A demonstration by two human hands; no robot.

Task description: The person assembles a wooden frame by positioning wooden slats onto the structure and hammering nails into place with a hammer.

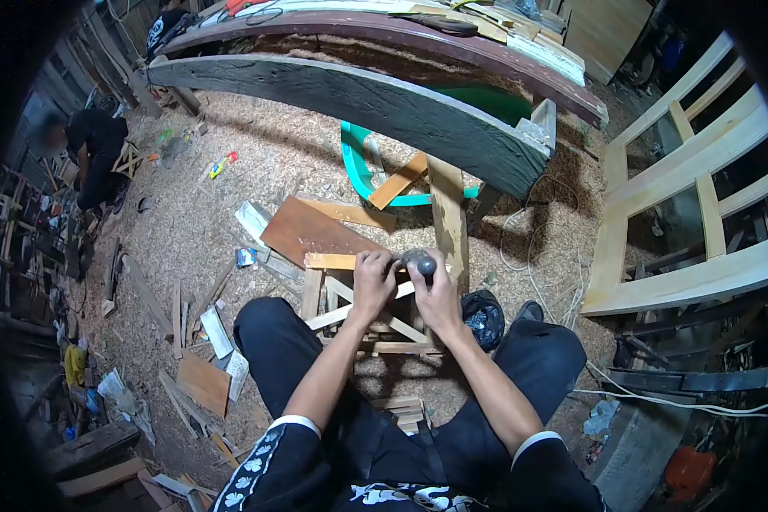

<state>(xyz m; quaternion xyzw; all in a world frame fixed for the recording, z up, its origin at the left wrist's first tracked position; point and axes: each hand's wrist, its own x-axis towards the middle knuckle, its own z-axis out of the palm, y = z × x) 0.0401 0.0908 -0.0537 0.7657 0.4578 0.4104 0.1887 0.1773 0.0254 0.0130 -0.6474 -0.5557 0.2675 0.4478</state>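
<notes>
My left hand (374, 280) is closed at the right part of an orange-brown wood strip (328, 261), its fingertips beside a dark rounded tool. My right hand (436, 290) is wrapped round that dark tool (419, 260), whose lower part is hidden. The strip lies on top of a small wooden frame with crossed slats (337, 317) between my knees. A reddish-brown board (316, 230) lies just beyond the strip.
A long grey plank bench (341, 98) spans the area ahead. Under it lies a green hoop (352, 166). A large pale wooden frame (614, 205) stands at right, a black bag (482, 319) by my right knee. A person (98, 154) crouches at far left.
</notes>
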